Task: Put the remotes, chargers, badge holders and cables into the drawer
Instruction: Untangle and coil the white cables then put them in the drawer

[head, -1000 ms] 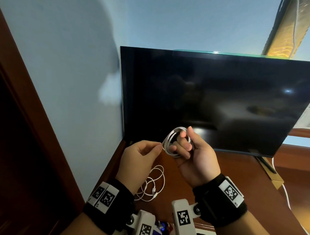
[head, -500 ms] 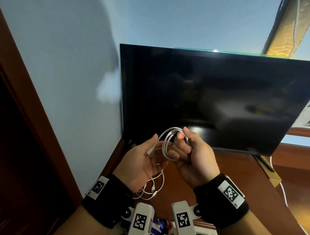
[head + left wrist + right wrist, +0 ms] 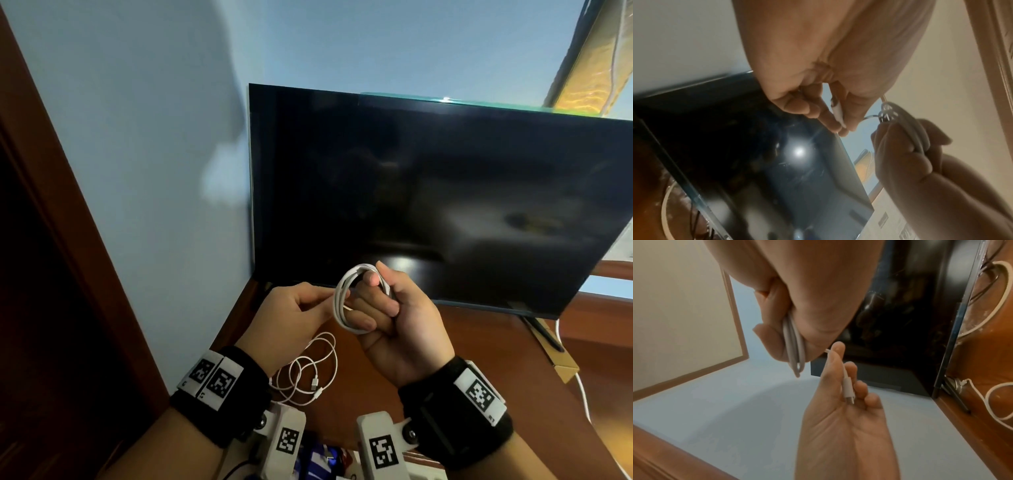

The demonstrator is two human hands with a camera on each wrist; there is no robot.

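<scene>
A white cable (image 3: 342,301) is wound into a small coil round the fingers of my right hand (image 3: 394,308), which grips it in front of the TV. My left hand (image 3: 294,308) pinches the cable's loose end with its plug (image 3: 847,389) just left of the coil (image 3: 794,344). The left wrist view shows the same plug end (image 3: 837,112) between thumb and fingers, and the coil (image 3: 908,123) in the right hand. A second, thinner white cable (image 3: 308,370) lies loosely tangled on the wooden top below my hands. No drawer is in view.
A large dark TV (image 3: 445,198) stands on the brown wooden cabinet top (image 3: 479,359) against a pale blue wall. A dark wooden door frame (image 3: 51,205) runs down the left. Another white cord (image 3: 582,394) trails off the cabinet's right side.
My left hand opened half a second ago with the cable end lying across it; now it has closed to a pinch on that end, left of the coil. The right hand has kept the coil.
</scene>
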